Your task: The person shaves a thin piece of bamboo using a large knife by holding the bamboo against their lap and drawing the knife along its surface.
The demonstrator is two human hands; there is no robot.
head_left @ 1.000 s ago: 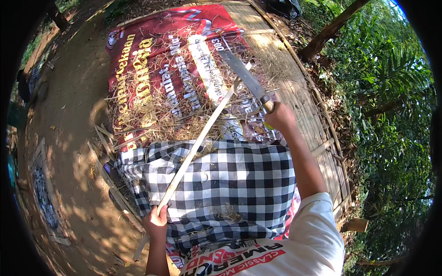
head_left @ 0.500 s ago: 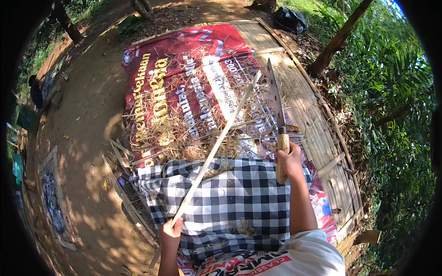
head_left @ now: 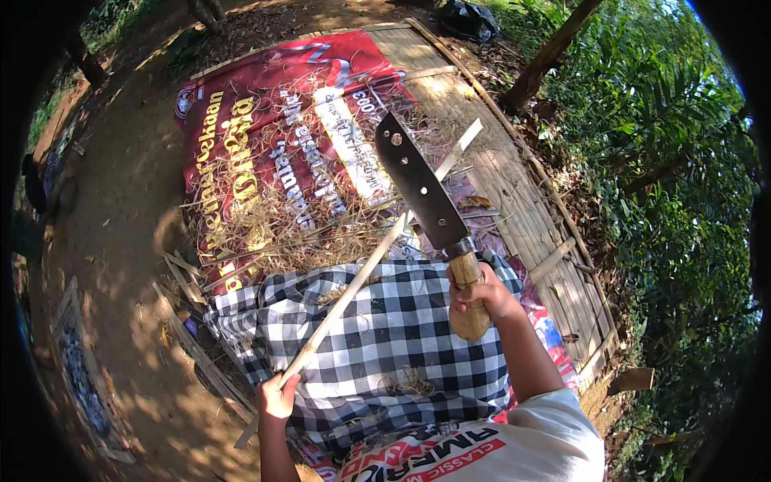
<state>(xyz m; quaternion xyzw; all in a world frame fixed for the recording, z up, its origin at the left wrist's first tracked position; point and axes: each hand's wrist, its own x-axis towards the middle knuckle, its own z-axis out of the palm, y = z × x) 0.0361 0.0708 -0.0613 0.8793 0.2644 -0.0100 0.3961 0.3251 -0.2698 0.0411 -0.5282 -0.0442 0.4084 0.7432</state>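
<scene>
My right hand is wrapped round the pale wooden handle of a large knife. Its broad dark blade has several holes and points up and away to the left. In my left hand I grip a long pale bamboo strip near its lower end. The strip slants up to the right and passes behind the blade, which hides part of it; whether the two touch I cannot tell. A black-and-white checked cloth covers my lap, with a small clump of shavings on it.
A red printed banner strewn with curly shavings lies ahead on a slatted bamboo platform. Wooden strips lie at the left. Beyond are bare dirt, a tree trunk, dense plants at right and a black plastic bag.
The knife has turned so its broad side faces me, and its blade has swung left across the bamboo strip. The whole view has shifted somewhat.
</scene>
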